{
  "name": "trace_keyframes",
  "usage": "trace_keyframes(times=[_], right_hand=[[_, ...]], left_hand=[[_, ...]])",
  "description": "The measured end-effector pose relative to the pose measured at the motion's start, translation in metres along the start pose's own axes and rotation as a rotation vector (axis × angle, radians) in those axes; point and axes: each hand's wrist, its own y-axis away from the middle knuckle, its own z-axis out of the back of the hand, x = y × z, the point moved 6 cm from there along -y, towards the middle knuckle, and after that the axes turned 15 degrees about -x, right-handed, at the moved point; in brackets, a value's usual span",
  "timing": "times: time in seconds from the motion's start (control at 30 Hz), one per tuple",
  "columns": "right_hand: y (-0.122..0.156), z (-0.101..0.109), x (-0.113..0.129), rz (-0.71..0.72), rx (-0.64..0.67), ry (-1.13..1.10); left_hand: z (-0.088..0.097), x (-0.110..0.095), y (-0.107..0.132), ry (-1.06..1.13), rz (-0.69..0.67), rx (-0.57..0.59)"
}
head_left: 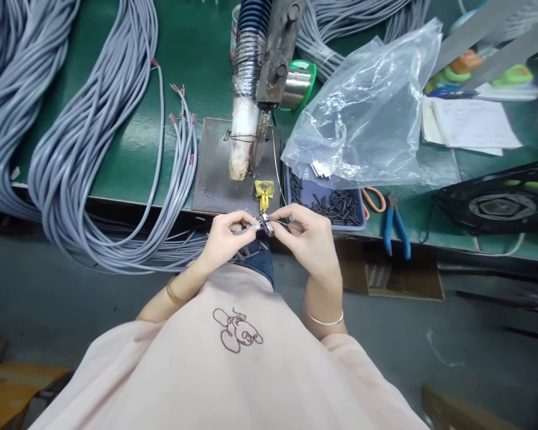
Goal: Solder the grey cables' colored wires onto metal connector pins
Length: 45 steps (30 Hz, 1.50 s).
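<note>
My left hand [226, 236] and my right hand [307, 236] meet just below the bench edge, both pinched on a small metal connector [266, 226] with thin wires running into it. Grey cable ends lie under my left fingers. A yellow clamp [263, 192] sits right above the connector on a grey metal plate [213, 173]. A soldering fixture with a ribbed hose [251, 71] hangs over the plate.
Thick bundles of grey cable [94, 131] drape over the green bench at left. A tray of small black sleeves [332, 206] lies under a clear plastic bag [372, 113]. Blue pliers [397, 224], a solder spool [298, 83], papers [470, 122] and a black fan [497, 203] are at right.
</note>
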Motion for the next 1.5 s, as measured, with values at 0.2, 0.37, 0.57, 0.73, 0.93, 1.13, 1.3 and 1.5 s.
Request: trace_keyframes(times=[0.2, 0.37, 0.57, 0.73, 0.93, 1.13, 1.3, 1.5], right_hand=[[0.005, -0.007, 0.007, 0.192, 0.154, 0.107], [0.010, -0.014, 0.017, 0.360, 0.180, 0.219], [0.011, 0.013, 0.022, 0.184, -0.217, 0.002], [0.018, 0.025, 0.004, -0.116, -0.192, -0.255], [0.025, 0.015, -0.010, -0.023, -0.266, -0.016], [0.022, -0.013, -0.014, 0.105, -0.241, -0.019], [0.021, -0.019, -0.017, 0.094, -0.336, -0.043], [0.015, -0.025, -0.018, 0.107, -0.294, -0.011]], left_hand=[[-0.004, 0.005, 0.003, 0.011, -0.030, 0.113], [-0.012, 0.020, 0.006, 0.333, 0.123, 0.234], [-0.007, 0.036, 0.000, 0.483, 0.209, 0.132], [-0.001, 0.033, -0.003, 0.500, 0.225, 0.024], [-0.002, 0.031, -0.003, 0.545, 0.268, 0.008], [-0.002, 0.033, -0.004, 0.542, 0.237, 0.017], [-0.002, 0.026, -0.005, 0.440, 0.164, 0.030], [0.002, 0.012, -0.015, 0.356, 0.097, -0.100]])
